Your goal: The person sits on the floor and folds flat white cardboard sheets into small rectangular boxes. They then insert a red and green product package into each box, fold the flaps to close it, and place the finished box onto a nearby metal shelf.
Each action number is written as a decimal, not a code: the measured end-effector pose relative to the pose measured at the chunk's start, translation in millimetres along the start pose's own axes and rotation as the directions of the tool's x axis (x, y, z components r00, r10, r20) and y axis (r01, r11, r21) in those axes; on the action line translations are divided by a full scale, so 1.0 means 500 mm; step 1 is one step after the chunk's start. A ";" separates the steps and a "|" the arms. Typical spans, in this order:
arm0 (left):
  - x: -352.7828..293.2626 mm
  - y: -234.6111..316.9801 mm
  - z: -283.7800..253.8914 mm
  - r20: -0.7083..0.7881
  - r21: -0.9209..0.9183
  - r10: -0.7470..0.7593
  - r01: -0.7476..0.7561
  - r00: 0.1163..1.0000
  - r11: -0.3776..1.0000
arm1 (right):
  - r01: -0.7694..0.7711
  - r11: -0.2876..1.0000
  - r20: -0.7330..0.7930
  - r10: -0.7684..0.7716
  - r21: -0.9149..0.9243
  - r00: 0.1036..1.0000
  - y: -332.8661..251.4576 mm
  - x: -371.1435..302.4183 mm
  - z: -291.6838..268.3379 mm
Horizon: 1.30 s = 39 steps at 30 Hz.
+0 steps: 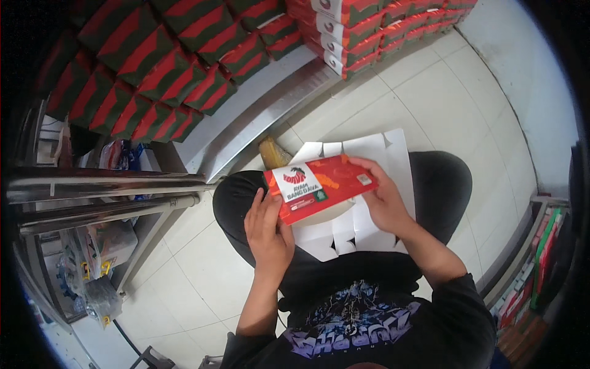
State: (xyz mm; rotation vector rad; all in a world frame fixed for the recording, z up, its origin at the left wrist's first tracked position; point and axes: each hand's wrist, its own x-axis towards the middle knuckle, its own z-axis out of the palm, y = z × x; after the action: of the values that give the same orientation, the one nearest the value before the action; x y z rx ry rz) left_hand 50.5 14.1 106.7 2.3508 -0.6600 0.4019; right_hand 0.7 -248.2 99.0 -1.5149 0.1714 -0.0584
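Over my lap I hold a red cardboard food box (335, 182), its printed panel with a white patch facing up. My left hand (268, 230) grips the lower left corner, thumb and fingers closed on the edge. My right hand (385, 198) is closed around the right end, with fingers along the far edge. Beneath the box, blank white cardboard sheets (395, 161) with cut slots and flaps lie across my crossed legs. The box covers part of these sheets, and its underside is hidden.
Stacks of red and dark green boxes (166, 77) stand on a metal-edged platform (261, 111) ahead and left. Further right rise more red and white boxes (350, 34). Metal rails (110, 187) and plastic bags (101, 295) are at left, a yellow object (273, 152) beyond my knees, a shelf (534, 264) at right.
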 end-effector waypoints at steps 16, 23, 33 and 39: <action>0.052 0.050 0.043 0.117 -0.023 -0.046 0.049 0.992 0.999 | -0.227 0.974 -0.295 0.221 0.014 0.930 -0.021 0.008 -0.057; 0.066 0.056 0.053 0.198 0.086 -0.071 0.055 0.978 0.995 | -0.015 0.918 -0.354 -0.138 -0.397 0.925 0.062 -0.011 -0.087; 0.063 0.072 0.052 0.226 0.109 -0.053 0.029 0.973 0.994 | -0.137 0.974 -0.243 0.091 -0.179 0.966 0.074 -0.023 -0.078; 0.049 0.090 0.042 0.238 -0.046 0.062 -0.052 0.969 0.998 | -0.180 0.984 -0.041 0.180 -0.002 0.983 0.047 -0.022 -0.103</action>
State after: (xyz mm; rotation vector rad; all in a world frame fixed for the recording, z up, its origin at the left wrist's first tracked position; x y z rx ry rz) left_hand 48.3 -38.2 125.1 2.3673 -0.8416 0.1283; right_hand -19.2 -296.0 74.0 -1.4982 0.3408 0.0558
